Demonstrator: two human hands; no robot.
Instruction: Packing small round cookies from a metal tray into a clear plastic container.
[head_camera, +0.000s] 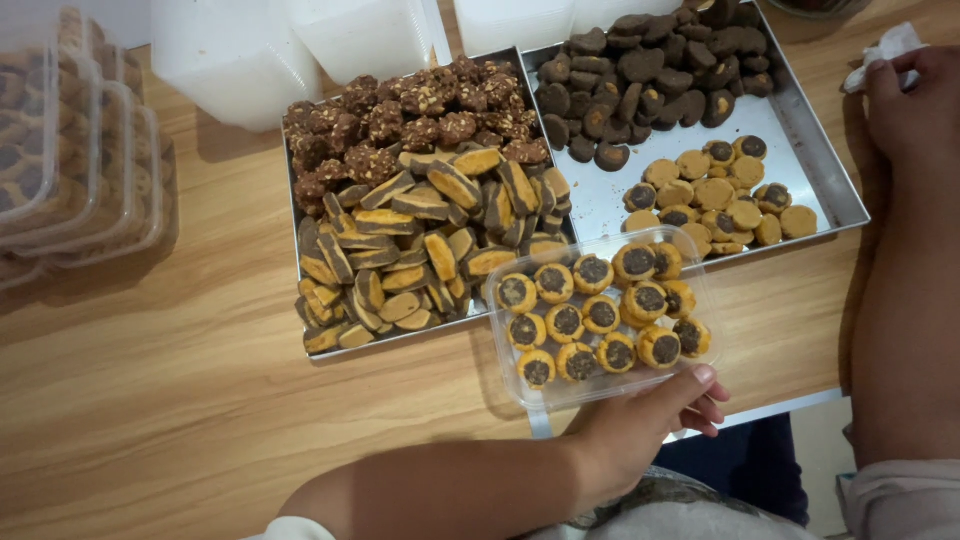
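Nearest the camera, the left hand (640, 420) reaches in from the bottom edge and grips the near rim of a clear plastic container (507, 352), thumb on top of the rim and fingers curled beneath it. That container sits at the near edge of the wooden table (150, 400), its far edge overlapping the two metal trays. It holds round yellow cookies with dark centres (600, 312), laid in rough rows and filling most of it.

Left metal tray (296, 262): oval two-tone slice cookies (420, 250) heaped at the front, chocolate nut clusters (410, 115) at the back.

Right metal tray (815, 160): dark chocolate cookies (650, 70) piled at the back, a smaller group of round yellow cookies (715, 195) near the front, bare metal between them.

The right hand (915, 105) rests at the far right edge of the table, just beside the right tray, fingers bent over a crumpled white tissue (885, 48); whether it actually grips the tissue cannot be told.

At far left, stacked filled plastic containers (75, 150) stand on the table. White plastic tubs (300, 50) stand behind the trays.
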